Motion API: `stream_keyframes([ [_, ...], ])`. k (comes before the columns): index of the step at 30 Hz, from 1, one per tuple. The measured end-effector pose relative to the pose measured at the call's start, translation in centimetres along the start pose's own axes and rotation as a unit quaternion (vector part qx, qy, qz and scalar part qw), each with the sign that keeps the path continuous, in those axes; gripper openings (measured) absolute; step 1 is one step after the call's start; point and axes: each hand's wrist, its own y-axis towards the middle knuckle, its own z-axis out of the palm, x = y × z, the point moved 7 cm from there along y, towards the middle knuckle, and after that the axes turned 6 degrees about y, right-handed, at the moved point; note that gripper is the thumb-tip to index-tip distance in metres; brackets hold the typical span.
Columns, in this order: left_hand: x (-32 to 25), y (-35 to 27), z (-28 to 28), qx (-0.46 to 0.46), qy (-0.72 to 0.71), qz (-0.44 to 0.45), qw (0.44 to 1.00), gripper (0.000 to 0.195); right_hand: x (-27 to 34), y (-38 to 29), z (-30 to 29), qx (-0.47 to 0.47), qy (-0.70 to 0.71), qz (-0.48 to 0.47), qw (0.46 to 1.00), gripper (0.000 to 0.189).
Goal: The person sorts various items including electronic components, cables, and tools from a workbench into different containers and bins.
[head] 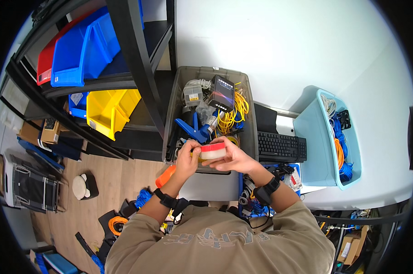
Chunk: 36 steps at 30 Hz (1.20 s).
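Both hands hold rolls of tape above the near edge of a grey plastic bin. My left hand grips the left side of the stacked rolls, a red one on a whitish one; a bit of yellow shows at their lower left. My right hand has its fingers around their right side. In the bin lie a black printed box, yellow cables, a blue plastic clamp-like tool, a small clear plastic case and a coiled whitish cable.
Right of the bin are a black keyboard and a light blue tub of coiled cables. A blue crate of cables stands below. Black shelving with blue, red and yellow bins rises at the left. An orange cable lies low.
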Motion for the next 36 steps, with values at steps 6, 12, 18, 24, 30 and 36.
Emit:
stream_keyframes([
  [6,-0.2,0.4,0.2,0.043,0.04,0.035,0.998,0.014,-1.7,-0.3,-0.9,-0.087,0.074,-0.028,0.993,0.061],
  [12,-1.3,0.3,0.0,-0.022,0.061,0.053,0.996,0.044,-1.8,1.1,-1.0,-0.162,-0.106,-0.105,0.975,0.054],
  [18,-2.1,0.6,0.4,-0.032,0.181,0.041,0.982,0.052,-1.2,1.3,-0.6,-0.197,-0.48,-0.201,0.831,0.052],
  [24,-2.2,0.7,0.6,-0.024,0.17,-0.013,0.985,0.047,-2.7,1.5,-2.7,-0.201,-0.219,-0.082,0.951,0.05],
  [30,-0.4,1.4,0.2,-0.033,0.026,-0.038,0.998,0.03,-1.7,0.3,-5.8,-0.329,-0.057,-0.063,0.94,0.049],
  [36,-1.4,1.6,0.7,0.041,-0.049,-0.001,0.998,0.045,-1.8,-0.5,-5.6,-0.318,-0.049,-0.009,0.947,0.05],
])
